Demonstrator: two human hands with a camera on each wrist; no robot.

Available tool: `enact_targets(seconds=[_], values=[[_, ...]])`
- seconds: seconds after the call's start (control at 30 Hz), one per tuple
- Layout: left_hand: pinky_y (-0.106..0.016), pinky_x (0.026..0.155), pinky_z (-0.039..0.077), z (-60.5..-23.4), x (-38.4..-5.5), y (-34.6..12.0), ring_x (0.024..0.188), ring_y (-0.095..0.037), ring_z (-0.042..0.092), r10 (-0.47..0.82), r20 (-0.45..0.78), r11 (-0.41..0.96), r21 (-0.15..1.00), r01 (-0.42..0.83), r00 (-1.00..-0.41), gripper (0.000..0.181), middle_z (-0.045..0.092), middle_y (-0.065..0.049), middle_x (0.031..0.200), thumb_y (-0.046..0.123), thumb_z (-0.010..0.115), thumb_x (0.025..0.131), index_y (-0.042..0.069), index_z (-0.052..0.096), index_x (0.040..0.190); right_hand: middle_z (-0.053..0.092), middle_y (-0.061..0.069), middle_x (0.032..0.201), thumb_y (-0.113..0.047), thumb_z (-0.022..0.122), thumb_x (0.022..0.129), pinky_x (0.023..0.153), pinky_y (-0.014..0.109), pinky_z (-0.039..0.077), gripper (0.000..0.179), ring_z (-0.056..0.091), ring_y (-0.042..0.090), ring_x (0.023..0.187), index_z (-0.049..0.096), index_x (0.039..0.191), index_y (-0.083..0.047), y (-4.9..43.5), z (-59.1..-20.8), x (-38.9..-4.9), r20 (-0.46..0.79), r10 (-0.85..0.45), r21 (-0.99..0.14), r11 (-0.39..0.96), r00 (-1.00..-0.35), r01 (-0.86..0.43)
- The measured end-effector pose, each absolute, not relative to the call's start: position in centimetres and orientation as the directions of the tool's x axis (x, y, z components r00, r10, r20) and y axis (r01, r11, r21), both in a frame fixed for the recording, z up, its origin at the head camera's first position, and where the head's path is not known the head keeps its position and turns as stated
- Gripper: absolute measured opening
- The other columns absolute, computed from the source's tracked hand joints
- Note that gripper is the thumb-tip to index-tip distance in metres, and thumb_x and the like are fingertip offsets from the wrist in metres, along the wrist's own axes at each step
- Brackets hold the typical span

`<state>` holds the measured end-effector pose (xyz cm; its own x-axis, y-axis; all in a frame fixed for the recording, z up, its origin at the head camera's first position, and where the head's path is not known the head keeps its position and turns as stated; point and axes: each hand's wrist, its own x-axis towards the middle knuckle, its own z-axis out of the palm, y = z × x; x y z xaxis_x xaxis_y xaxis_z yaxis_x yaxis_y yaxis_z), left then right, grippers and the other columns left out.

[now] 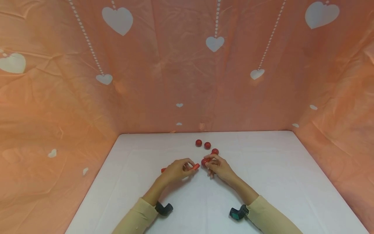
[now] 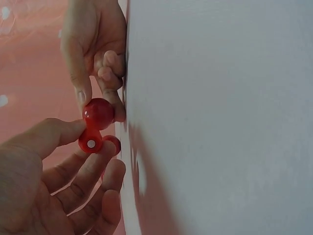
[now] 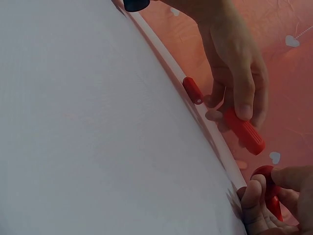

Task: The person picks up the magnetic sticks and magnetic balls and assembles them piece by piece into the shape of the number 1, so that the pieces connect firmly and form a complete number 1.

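My left hand [image 1: 176, 170] pinches a ridged red rod [image 3: 246, 133] between thumb and fingers, holding it above the white table. One end of the rod faces the left wrist camera and has a pale round dot. Opposite it, my right hand [image 1: 221, 169] grips a shiny red ball [image 2: 99, 113] with thumb and fingertips, close to the table. In the head view a small gap separates rod and ball. Another red piece [image 3: 275, 208] shows beside the right fingers, partly hidden by them. A second red rod [image 3: 193, 90] lies on the table beyond the left hand.
Farther back on the white table [image 1: 277, 162] sit two red balls, one at left [image 1: 198, 143] and one at right [image 1: 207, 145]. A third ball [image 1: 215, 151] is just beyond the right fingers. Orange cloth [image 1: 187, 81] with pale hearts surrounds the table's back and sides.
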<state>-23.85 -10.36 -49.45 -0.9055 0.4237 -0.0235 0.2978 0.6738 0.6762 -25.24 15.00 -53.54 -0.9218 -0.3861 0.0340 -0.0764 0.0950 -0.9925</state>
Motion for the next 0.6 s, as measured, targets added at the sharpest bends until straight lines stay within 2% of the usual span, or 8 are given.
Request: enact_targets(seconds=[0.3,0.6], values=[[-0.033,0.073,0.053,-49.43,-23.82,-9.75,0.085,-0.016,0.061,0.423,-0.049,0.676,0.682,0.279,-0.905,0.021,0.070,0.004,0.091,0.032,0.080,0.099,0.019,0.076,0.115,0.069,0.022,0.086,-0.008,0.065,0.107,0.061,0.026,0.058,0.036,0.065,0.014,0.062,0.057,0.140,0.006,15.07,-53.66,-25.40,0.047,-0.389,-0.992,0.087,-0.920,-0.087],[-0.031,0.071,0.052,-49.51,-23.87,-9.34,0.084,-0.015,0.060,0.423,-0.046,0.681,0.675,0.284,-0.905,0.022,0.070,0.004,0.090,0.033,0.080,0.098,0.018,0.077,0.114,0.068,0.026,0.088,-0.008,0.066,0.107,0.061,0.026,0.058,0.036,0.065,0.014,0.063,0.058,0.141,0.003,15.06,-53.75,-25.37,0.041,-0.388,-0.992,0.095,-0.921,-0.085]])
